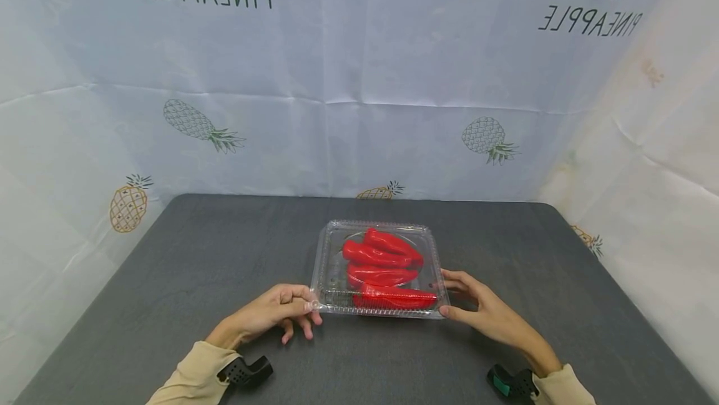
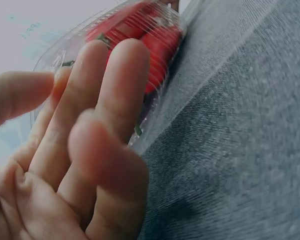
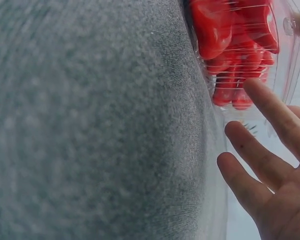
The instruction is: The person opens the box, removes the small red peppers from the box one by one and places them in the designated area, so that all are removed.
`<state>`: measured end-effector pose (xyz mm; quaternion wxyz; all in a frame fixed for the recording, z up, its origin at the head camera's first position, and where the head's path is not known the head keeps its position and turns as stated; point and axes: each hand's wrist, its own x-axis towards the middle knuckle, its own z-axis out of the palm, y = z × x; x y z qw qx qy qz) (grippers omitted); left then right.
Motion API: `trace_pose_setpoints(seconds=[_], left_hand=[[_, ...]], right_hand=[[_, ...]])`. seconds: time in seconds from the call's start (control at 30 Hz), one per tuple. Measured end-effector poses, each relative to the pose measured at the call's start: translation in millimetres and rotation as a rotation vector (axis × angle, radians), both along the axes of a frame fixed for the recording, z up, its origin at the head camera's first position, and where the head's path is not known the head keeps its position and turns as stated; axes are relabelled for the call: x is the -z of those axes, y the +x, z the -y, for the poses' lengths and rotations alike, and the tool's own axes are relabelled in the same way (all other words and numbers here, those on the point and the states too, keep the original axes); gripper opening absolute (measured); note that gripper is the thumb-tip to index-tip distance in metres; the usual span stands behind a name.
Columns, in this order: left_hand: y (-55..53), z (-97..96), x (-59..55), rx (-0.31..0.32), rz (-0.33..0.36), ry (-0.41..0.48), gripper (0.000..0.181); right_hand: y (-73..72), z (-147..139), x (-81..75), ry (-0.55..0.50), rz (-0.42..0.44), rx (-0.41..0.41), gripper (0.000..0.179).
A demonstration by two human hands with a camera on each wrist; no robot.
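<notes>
A clear plastic clamshell box [image 1: 331, 230] sits on the dark table, with several long red peppers [image 1: 387, 259] inside it. My left hand [image 1: 281, 312] pinches the box's near left corner between thumb and forefinger. Its other fingers [image 2: 121, 90] stay loosely bent below, off the box. At the right side, my right hand [image 1: 489, 311] touches the box with its thumb at the near right corner and a fingertip farther back along the edge. In the right wrist view, the remaining fingers [image 3: 260, 160] are spread and nearly straight. The box's latch is too small to make out.
The dark grey table [image 1: 168, 292] spreads out around the box. A pale cloth [image 1: 359, 143] printed with pineapples hangs behind and along both sides. Black bands [image 1: 247, 370] with small devices are worn on both wrists.
</notes>
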<state>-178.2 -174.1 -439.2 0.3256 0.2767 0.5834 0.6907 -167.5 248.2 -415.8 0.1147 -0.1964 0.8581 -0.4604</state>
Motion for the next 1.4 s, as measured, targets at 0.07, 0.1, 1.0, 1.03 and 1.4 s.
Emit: trace_pose_setpoints(seconds=[0.07, 0.1, 1.0, 1.03, 1.4], left_hand=[[0.2, -0.8, 0.1, -0.015, 0.001, -0.009, 0.013], [0.3, -1.3, 0.3, -0.021, 0.002, -0.013, 0.013], [1.4, 0.0, -2.4, -0.031, -0.005, -0.030, 0.021], [1.3, -0.1, -2.4, -0.030, -0.007, -0.026, 0.021], [2.0, -5.1, -2.4, -0.062, -0.031, -0.010, 0.010]], right_hand=[[0.1, -0.2, 0.2, -0.002, 0.000, 0.000, 0.061], [0.2, -0.3, 0.3, -0.002, -0.001, 0.000, 0.061], [0.3, 0.2, 1.3, 0.016, -0.009, 0.001, 0.062], [0.2, 0.2, 1.2, 0.017, -0.012, 0.003, 0.062], [0.7, 1.1, -1.0, 0.031, -0.021, 0.007, 0.062]])
